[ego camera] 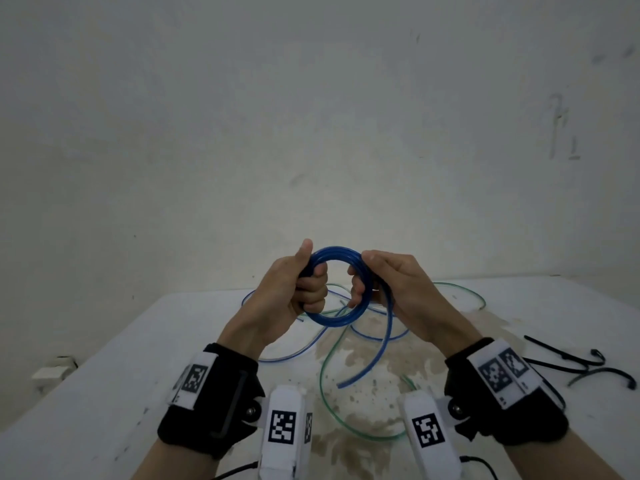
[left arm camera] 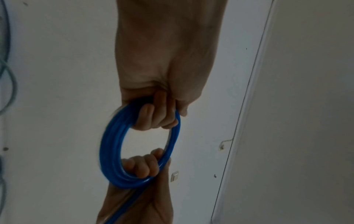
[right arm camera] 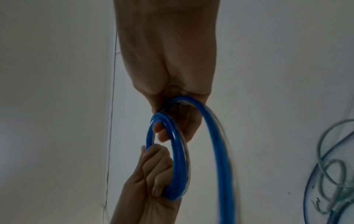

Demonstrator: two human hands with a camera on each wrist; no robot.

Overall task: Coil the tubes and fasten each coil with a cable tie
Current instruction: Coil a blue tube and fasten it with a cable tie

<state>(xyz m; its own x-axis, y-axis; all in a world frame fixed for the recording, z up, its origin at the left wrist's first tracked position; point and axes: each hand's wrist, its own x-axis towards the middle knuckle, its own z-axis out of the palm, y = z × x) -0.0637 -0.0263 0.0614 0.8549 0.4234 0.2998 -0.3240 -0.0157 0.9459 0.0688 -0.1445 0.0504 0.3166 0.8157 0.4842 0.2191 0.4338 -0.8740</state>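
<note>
A blue tube coil [ego camera: 334, 253] of several turns is held up above the table between both hands. My left hand [ego camera: 304, 282] grips its left side, fingers curled through the ring, thumb up. My right hand [ego camera: 363, 282] grips the right side the same way. The coil's loose tail [ego camera: 382, 341] hangs down from the right hand and ends above the table. In the left wrist view the coil [left arm camera: 113, 144] runs from my left hand [left arm camera: 157, 116] to the right hand [left arm camera: 141, 166]. The right wrist view shows the coil [right arm camera: 178, 151] and the tail [right arm camera: 218, 144] arcing away.
Loose green tube [ego camera: 325, 375] and pale blue tubes [ego camera: 377, 337] lie tangled on the stained white table [ego camera: 104, 375]. Black cable ties [ego camera: 571, 362] lie at the right. A bare wall stands behind the table.
</note>
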